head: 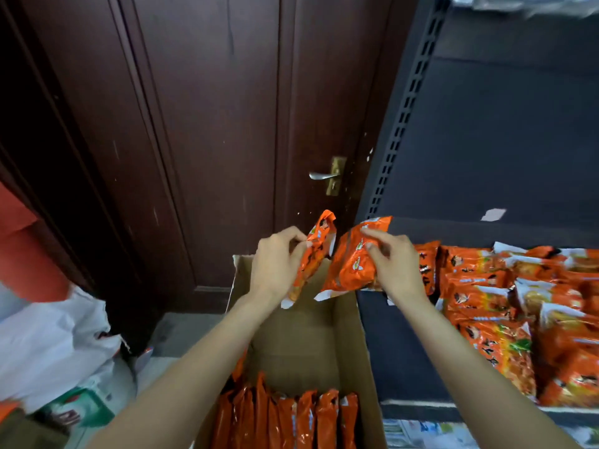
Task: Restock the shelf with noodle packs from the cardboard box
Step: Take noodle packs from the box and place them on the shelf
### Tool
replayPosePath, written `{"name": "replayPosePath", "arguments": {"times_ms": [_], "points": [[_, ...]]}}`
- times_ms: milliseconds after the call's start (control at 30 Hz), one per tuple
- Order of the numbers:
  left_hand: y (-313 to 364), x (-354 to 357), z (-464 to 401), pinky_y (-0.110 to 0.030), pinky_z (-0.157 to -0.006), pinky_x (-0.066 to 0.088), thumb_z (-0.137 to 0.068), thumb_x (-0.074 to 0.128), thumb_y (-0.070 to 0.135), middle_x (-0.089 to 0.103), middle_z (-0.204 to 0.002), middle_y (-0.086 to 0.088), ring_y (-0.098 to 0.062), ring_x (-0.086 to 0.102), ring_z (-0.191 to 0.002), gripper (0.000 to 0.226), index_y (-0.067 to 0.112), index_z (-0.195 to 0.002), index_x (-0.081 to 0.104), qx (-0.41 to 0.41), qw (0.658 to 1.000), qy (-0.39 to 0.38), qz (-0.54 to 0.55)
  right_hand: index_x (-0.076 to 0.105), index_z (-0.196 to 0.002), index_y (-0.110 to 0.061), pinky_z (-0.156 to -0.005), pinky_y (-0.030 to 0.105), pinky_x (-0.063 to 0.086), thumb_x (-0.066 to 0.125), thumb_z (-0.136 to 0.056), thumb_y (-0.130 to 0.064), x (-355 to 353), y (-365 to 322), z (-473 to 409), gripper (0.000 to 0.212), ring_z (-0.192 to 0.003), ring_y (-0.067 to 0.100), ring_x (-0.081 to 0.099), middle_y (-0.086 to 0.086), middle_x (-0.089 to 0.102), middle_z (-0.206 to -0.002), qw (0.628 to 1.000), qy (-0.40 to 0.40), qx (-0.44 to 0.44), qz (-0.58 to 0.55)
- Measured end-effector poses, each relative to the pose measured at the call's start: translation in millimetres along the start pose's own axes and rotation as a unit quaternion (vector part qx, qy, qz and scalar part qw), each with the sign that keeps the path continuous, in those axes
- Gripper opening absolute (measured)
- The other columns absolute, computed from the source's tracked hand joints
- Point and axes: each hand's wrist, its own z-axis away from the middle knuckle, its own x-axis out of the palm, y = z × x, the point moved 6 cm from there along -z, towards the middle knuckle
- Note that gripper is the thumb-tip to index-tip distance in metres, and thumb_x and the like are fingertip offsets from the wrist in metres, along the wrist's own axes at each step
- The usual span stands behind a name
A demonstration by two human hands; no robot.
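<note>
My left hand [275, 260] grips an orange noodle pack [312, 254] held upright above the open cardboard box [363, 345]. My right hand [393, 257] pinches a second orange noodle pack [351, 264], tilted, at the left end of the dark shelf [372, 345]. The two packs sit side by side, almost touching. Several orange packs [291, 419] stand on edge in the near end of the box; its far end shows bare cardboard. Rows of the same orange packs [505, 319] lie on the shelf to the right.
A dark red wooden door [210, 124] with a metal handle [322, 175] stands behind the box. White plastic bags [55, 345] lie on the floor at the left. The shelf's slotted upright [405, 108] rises at the right, beside the door.
</note>
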Motion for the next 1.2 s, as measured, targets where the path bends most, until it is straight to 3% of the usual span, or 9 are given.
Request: {"name": "replayPosePath", "arguments": {"times_ms": [133, 233, 367, 433, 600, 767, 900, 1067, 1200], "points": [[43.7, 22.7, -8.3, -0.039, -0.071, 0.054, -0.09, 0.061, 0.026, 0.068, -0.077, 0.009, -0.007, 0.064, -0.074, 0.009, 0.021, -0.085, 0.067, 0.041, 0.999, -0.006, 0.011, 0.069, -0.11, -0.024, -0.064, 0.022, 0.029, 0.057, -0.092, -0.013, -44.9, 23.2, -9.7, 0.025, -0.065, 0.004, 0.041, -0.005, 0.045, -0.07, 1.0, 0.021, -0.001, 0.011], [66.6, 50.5, -9.9, -0.038, -0.072, 0.054, -0.09, 0.061, 0.026, 0.068, -0.077, 0.01, -0.005, 0.064, -0.076, 0.01, 0.021, -0.085, 0.067, 0.047, 0.998, -0.022, 0.02, 0.071, -0.104, -0.019, -0.054, 0.012, 0.03, 0.056, -0.091, -0.008, -71.1, 50.3, -13.4, 0.023, -0.048, 0.003, 0.047, -0.008, 0.047, -0.056, 0.999, 0.028, 0.026, 0.022], [85.4, 87.2, -9.4, -0.039, -0.073, 0.053, -0.089, 0.062, 0.025, 0.068, -0.077, 0.009, -0.006, 0.064, -0.076, 0.009, 0.02, -0.083, 0.067, 0.049, 0.998, -0.039, 0.015, 0.071, -0.1, -0.006, -0.068, 0.015, 0.041, 0.056, -0.09, -0.008, -84.0, 94.1, -12.2, 0.018, -0.075, 0.019, 0.065, 0.008, 0.071, -0.094, 0.995, -0.002, 0.1, 0.018], [88.5, 104.1, -8.2, -0.04, -0.072, 0.054, -0.089, 0.063, 0.026, 0.068, -0.076, 0.007, -0.007, 0.064, -0.075, 0.01, 0.02, -0.081, 0.066, 0.042, 0.998, -0.05, 0.005, 0.07, -0.099, -0.005, -0.071, 0.029, 0.054, 0.055, -0.091, -0.01, -76.7, 119.4, -12.5, 0.017, -0.067, 0.021, 0.067, 0.01, 0.071, -0.095, 0.988, -0.038, 0.147, -0.006], [87.8, 130.7, -7.7, -0.041, -0.072, 0.055, -0.09, 0.062, 0.025, 0.068, -0.076, 0.005, -0.009, 0.065, -0.075, 0.011, 0.019, -0.081, 0.065, 0.014, 0.998, -0.058, -0.013, 0.067, -0.096, 0.005, -0.077, 0.046, 0.054, 0.055, -0.092, -0.018, -44.4, 172.8, -21.3, 0.026, -0.079, 0.034, 0.068, 0.021, 0.069, -0.087, 0.973, -0.125, 0.194, -0.003], [79.0, 138.0, -1.9, -0.043, -0.071, 0.055, -0.09, 0.061, 0.022, 0.069, -0.078, 0.003, -0.013, 0.066, -0.076, 0.01, 0.017, -0.082, 0.065, -0.01, 0.999, -0.03, -0.032, 0.063, -0.104, 0.003, -0.071, 0.027, 0.037, 0.056, -0.091, -0.016, -24.8, 190.7, -26.9, 0.024, -0.089, 0.034, 0.06, 0.02, 0.063, -0.087, 0.972, -0.183, 0.144, 0.042], [77.5, 134.6, 4.9, -0.038, -0.071, 0.055, -0.091, 0.06, 0.022, 0.068, -0.079, 0.008, -0.009, 0.064, -0.076, 0.01, 0.017, -0.083, 0.064, -0.015, 0.999, 0.01, -0.039, 0.052, -0.077, -0.006, -0.072, 0.031, 0.038, 0.058, -0.089, -0.018, -17.1, 202.9, -29.8, 0.018, -0.088, 0.031, 0.055, 0.02, 0.06, -0.09, 0.972, -0.183, 0.135, 0.051], [82.5, 136.7, 3.9, -0.035, -0.072, 0.056, -0.091, 0.059, 0.026, 0.069, -0.083, 0.007, -0.006, 0.065, -0.081, 0.01, 0.018, -0.085, 0.063, 0.002, 0.999, -0.017, -0.052, 0.048, -0.079, -0.004, -0.066, 0.029, 0.033, 0.059, -0.089, -0.017, -13.1, 204.1, -33.5, 0.019, -0.081, 0.024, 0.048, 0.016, 0.053, -0.086, 0.97, -0.206, 0.125, 0.017], [76.4, 128.7, 9.2, -0.042, -0.069, 0.055, -0.092, 0.058, 0.024, 0.069, -0.078, 0.004, -0.014, 0.066, -0.074, 0.011, 0.018, -0.084, 0.062, 0.003, 0.997, 0.034, -0.068, 0.045, -0.087, -0.005, -0.069, 0.026, 0.035, 0.058, -0.088, -0.016, -13.4, 210.2, -29.8, 0.017, -0.088, 0.023, 0.046, 0.013, 0.048, -0.096, 0.963, -0.236, 0.131, 0.007]]}}
